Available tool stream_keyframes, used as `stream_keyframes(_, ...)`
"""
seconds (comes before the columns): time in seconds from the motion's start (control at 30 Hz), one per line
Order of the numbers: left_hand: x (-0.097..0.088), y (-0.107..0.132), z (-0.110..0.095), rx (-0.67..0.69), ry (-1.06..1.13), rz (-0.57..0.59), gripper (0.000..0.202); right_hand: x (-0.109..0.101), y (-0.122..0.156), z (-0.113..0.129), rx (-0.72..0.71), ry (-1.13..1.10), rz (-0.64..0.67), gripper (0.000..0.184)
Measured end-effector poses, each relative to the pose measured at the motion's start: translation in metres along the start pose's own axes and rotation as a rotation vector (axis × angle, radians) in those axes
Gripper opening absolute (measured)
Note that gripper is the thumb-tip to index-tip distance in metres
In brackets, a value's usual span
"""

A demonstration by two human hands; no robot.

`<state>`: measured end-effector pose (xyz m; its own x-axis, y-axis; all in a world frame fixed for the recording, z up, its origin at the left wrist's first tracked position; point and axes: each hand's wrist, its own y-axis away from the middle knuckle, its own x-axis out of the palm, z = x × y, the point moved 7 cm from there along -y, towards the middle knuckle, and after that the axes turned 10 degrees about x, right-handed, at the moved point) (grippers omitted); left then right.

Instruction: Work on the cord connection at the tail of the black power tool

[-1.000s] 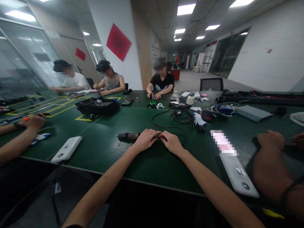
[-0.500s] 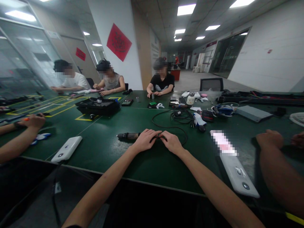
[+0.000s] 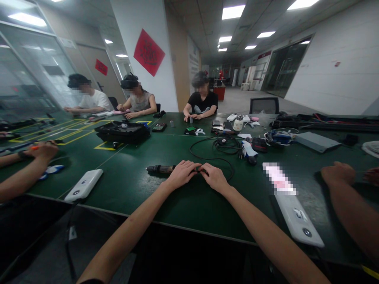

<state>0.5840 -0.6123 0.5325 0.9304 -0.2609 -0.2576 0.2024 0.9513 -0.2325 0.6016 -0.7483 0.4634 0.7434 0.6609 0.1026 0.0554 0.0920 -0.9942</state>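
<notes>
A dark, drill-like power tool (image 3: pixel 160 169) lies on the green table with its narrow chuck-like nose to the left. My left hand (image 3: pixel 182 173) is closed over the tool's rear part, hiding it, with the fingertips bent down on the right. Close beside it, my right hand (image 3: pixel 211 174) pinches at the tool's tail end, where the black cable (image 3: pixel 229 161) seems to begin. The two sets of fingertips nearly meet. A small dark part shows between them, with a bit of red, too small to make out. From there the cable curves back into a loose coil.
White power banks lie left (image 3: pixel 84 185) and right (image 3: pixel 299 219). A black open case (image 3: pixel 122 132) sits back left. A white bottle (image 3: pixel 237 124) and small items stand behind the cable. Other people's hands are near at left (image 3: pixel 41 152) and right (image 3: pixel 339 173); several people sit around the table.
Almost nothing differs. Both my hands keep the same place and grip; the view has shifted very slightly.
</notes>
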Motion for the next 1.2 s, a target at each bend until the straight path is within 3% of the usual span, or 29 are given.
stream_keyframes(0.83,-0.0011,0.0023,0.0000,0.015,0.049,-0.007,0.058,-0.0009,0.0014,0.0037,-0.008,0.018,0.000,0.016)
stream_keyframes(1.2,-0.0008,0.0021,0.0038,-0.014,0.049,-0.027,0.053,0.0002,0.0021,0.0052,0.008,0.055,-0.009,0.015)
